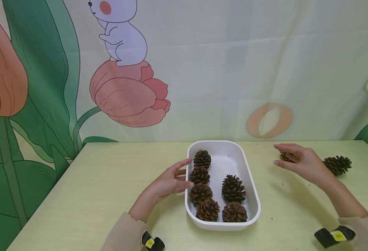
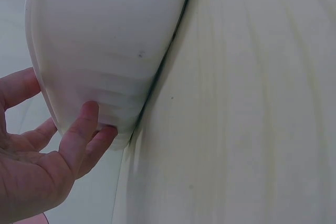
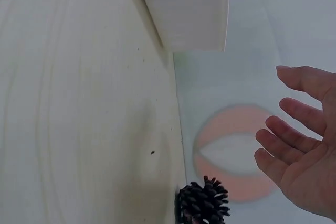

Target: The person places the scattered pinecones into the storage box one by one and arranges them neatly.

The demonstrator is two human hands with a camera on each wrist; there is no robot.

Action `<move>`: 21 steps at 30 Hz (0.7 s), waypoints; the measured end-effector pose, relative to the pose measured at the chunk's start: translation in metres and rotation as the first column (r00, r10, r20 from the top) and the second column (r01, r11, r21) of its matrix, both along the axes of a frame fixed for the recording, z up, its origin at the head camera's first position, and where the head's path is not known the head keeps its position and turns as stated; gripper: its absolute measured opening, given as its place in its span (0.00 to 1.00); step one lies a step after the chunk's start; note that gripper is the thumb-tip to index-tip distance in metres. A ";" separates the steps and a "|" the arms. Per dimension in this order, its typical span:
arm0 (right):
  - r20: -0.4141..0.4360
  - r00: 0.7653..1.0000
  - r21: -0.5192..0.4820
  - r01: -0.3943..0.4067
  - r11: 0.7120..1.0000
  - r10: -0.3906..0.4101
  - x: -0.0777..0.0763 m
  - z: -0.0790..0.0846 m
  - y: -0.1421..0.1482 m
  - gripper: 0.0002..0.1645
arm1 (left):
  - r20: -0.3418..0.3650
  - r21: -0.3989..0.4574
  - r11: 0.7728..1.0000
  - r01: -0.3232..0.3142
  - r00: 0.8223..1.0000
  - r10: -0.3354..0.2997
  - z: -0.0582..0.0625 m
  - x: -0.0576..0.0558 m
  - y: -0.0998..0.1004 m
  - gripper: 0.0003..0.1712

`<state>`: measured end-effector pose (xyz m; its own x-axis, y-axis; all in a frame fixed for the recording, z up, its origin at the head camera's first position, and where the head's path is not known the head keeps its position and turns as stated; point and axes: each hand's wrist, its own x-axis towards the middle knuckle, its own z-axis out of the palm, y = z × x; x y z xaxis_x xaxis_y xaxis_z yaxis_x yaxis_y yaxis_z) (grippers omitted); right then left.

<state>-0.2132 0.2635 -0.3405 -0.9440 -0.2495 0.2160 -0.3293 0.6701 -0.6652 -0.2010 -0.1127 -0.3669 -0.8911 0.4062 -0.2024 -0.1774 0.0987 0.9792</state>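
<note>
My left hand (image 1: 168, 181) holds the left side of a white tray (image 1: 248, 167), with thumb and index fingertip over the rim. In the left wrist view, other fingers (image 2: 81, 129) rest against its outer wall. Inside, several brown pinecones (image 1: 201, 193) line the left side. Two more, one of them a larger pinecone (image 1: 233, 189), sit at the near right. My right hand (image 1: 309, 165), empty with fingers spread, hovers right of the tray. It partly hides a pinecone (image 1: 285, 157) on the table, and the right wrist view shows a pinecone (image 3: 202, 203) below the hand.
Another pinecone (image 1: 337, 165) lies on the light wood table (image 1: 108, 195) at the far right, behind the right wrist. Small dark crumbs dot the tabletop right of the tray. A printed cloth (image 1: 202, 69) with flowers and a white animal hangs at the back edge.
</note>
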 end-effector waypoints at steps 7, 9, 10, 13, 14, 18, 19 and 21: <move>-0.013 0.999 0.018 0.041 0.999 -0.041 -0.004 -0.005 0.014 0.34 | 0.003 -0.002 1.000 -0.002 1.000 0.002 0.000 -0.001 0.000 0.42; -0.015 0.999 0.022 0.049 0.999 -0.049 -0.005 -0.006 0.018 0.35 | 0.002 -0.002 1.000 -0.002 1.000 0.002 0.000 -0.001 0.000 0.41; -0.018 0.998 0.026 0.055 0.998 -0.055 -0.006 -0.006 0.020 0.36 | 0.002 -0.001 1.000 -0.002 1.000 0.002 0.000 -0.001 0.000 0.41; -0.020 0.997 0.030 0.080 0.996 -0.079 -0.009 -0.007 0.026 0.37 | 0.001 0.003 1.000 -0.003 1.000 0.003 0.000 -0.001 0.000 0.41; -0.019 0.996 0.032 0.092 0.995 -0.091 -0.010 -0.008 0.028 0.38 | 0.000 0.004 1.000 -0.003 1.000 0.003 0.000 -0.001 0.000 0.41; 0.017 0.992 0.035 0.127 0.991 -0.128 -0.015 -0.011 0.036 0.40 | 0.000 0.008 1.000 0.000 1.000 0.000 -0.001 -0.001 0.000 0.42; 0.024 0.990 0.040 0.135 0.990 -0.136 -0.016 -0.011 0.038 0.41 | 0.001 0.009 1.000 0.001 1.000 -0.001 -0.001 -0.001 0.000 0.42; 0.042 0.989 0.037 0.142 0.989 -0.144 -0.018 -0.012 0.040 0.42 | 0.001 0.008 1.000 0.002 1.000 -0.002 -0.001 -0.001 0.000 0.42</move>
<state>-0.2314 0.3037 -0.3524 -0.9790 -0.1175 0.1665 -0.1988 0.7304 -0.6535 -0.2020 -0.1128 -0.3684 -0.8900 0.4097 -0.2002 -0.1783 0.0916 0.9797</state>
